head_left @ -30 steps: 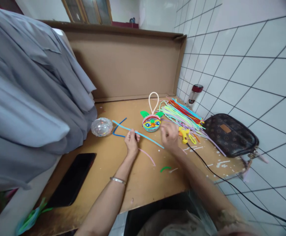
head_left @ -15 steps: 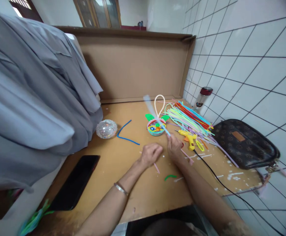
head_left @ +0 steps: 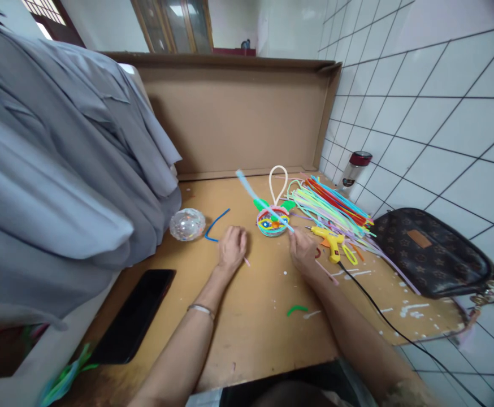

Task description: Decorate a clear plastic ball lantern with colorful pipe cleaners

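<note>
Our right grip is clamped on a light-blue stem; whether our left grip, near a bent dark-blue stem, is closed, we cannot tell.

Place: likely home, craft table | pipe cleaners | glue gun | handbag

Around me soft, even light is filling the room, and a barred window is glowing pale at upper left. White glare is sitting on the cabinet glass. A broad shadow is darkening the left of the cardboard panel, while small highlights are glinting on the clear faceted ball. Motion is smearing the light-blue strip. The wall tiles are stretching towards the right edge, where the top corner is going dark.
</note>
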`<move>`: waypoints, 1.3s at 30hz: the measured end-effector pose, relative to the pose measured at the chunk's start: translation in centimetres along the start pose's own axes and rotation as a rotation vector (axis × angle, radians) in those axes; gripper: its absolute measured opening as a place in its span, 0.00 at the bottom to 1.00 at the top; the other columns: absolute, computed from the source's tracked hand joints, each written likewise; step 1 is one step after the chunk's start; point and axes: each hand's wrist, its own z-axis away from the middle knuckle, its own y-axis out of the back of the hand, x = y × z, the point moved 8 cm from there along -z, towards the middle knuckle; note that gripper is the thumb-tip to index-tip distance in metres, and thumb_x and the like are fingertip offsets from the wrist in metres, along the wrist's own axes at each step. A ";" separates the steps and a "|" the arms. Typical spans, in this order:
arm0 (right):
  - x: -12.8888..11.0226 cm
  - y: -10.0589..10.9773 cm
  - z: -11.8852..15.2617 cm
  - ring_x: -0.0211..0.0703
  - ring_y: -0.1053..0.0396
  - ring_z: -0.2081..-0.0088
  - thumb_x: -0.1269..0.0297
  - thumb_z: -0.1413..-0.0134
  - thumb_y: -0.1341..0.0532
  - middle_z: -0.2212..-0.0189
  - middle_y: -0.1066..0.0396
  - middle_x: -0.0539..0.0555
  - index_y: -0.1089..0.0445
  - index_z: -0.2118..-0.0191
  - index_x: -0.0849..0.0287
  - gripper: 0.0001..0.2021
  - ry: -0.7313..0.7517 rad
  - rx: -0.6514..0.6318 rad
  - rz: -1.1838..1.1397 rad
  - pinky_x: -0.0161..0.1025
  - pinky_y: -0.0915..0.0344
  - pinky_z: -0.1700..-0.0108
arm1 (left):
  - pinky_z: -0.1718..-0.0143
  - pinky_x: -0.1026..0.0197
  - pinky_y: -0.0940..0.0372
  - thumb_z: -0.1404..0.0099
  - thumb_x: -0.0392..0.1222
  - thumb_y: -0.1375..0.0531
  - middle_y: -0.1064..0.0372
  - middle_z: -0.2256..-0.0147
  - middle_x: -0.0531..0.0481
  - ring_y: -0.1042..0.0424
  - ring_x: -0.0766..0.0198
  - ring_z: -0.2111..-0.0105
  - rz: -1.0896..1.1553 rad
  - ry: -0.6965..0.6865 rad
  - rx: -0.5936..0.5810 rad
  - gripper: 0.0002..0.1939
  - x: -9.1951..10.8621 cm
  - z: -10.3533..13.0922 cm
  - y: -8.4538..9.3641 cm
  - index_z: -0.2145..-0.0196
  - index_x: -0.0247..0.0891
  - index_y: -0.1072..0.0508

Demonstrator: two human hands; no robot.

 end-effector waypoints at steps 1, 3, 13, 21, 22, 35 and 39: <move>-0.7 -0.3 -0.3 0.42 0.37 0.75 0.61 0.31 0.55 0.78 0.31 0.54 0.30 0.68 0.58 0.20 0.055 -0.026 0.017 0.40 0.47 0.69 | 0.60 0.58 0.36 0.32 0.39 0.49 0.28 0.63 0.42 0.29 0.59 0.62 0.023 -0.001 0.166 0.12 0.2 -0.2 1.7 0.60 0.37 0.26; -2.2 -0.7 -1.0 0.42 0.38 0.75 0.63 0.31 0.54 0.77 0.31 0.54 0.30 0.68 0.58 0.19 0.152 -0.067 0.050 0.40 0.48 0.68 | 0.53 0.54 0.38 0.34 0.39 0.45 0.28 0.56 0.38 0.30 0.55 0.55 0.022 -0.097 0.387 0.12 2.1 -0.3 3.8 0.55 0.37 0.26; -3.2 -1.2 -4.4 0.46 0.32 0.66 0.63 0.32 0.52 0.68 0.27 0.58 0.28 0.58 0.60 0.16 0.319 -0.175 -0.082 0.41 0.43 0.63 | 0.47 0.47 0.45 0.31 0.41 0.46 0.28 0.73 0.50 0.30 0.60 0.66 0.162 -0.212 0.244 0.12 4.0 -2.3 0.2 0.61 0.46 0.22; -0.8 -0.4 -5.6 0.43 0.34 0.67 0.66 0.32 0.51 0.69 0.29 0.56 0.27 0.59 0.58 0.14 0.309 -0.130 -0.098 0.39 0.42 0.64 | 0.74 0.65 0.41 0.30 0.46 0.47 0.34 0.75 0.50 0.37 0.67 0.77 0.433 -0.096 0.203 0.16 0.9 -3.2 -0.9 0.57 0.39 0.21; -0.2 -0.3 -5.7 0.43 0.34 0.66 0.67 0.33 0.50 0.70 0.30 0.56 0.26 0.60 0.58 0.14 0.286 -0.110 -0.087 0.39 0.41 0.63 | 0.74 0.65 0.41 0.30 0.46 0.47 0.34 0.75 0.50 0.38 0.67 0.77 0.449 -0.079 0.197 0.16 0.8 -3.4 -1.0 0.57 0.39 0.21; 4.7 -1.8 -5.6 0.45 0.31 0.63 0.69 0.36 0.49 0.66 0.29 0.56 0.25 0.61 0.57 0.13 -0.016 0.020 -0.266 0.42 0.33 0.59 | 0.62 0.60 0.35 0.31 0.44 0.46 0.30 0.67 0.47 0.30 0.63 0.65 0.465 -0.007 0.226 0.10 1.0 -3.2 -1.2 0.64 0.38 0.28; 4.8 -1.9 -5.1 0.46 0.30 0.63 0.68 0.38 0.47 0.66 0.28 0.57 0.25 0.64 0.57 0.12 -0.071 0.020 -0.288 0.42 0.32 0.59 | 0.63 0.61 0.35 0.32 0.43 0.45 0.29 0.68 0.47 0.30 0.64 0.67 0.481 0.025 0.246 0.09 0.6 -3.1 -1.3 0.66 0.39 0.27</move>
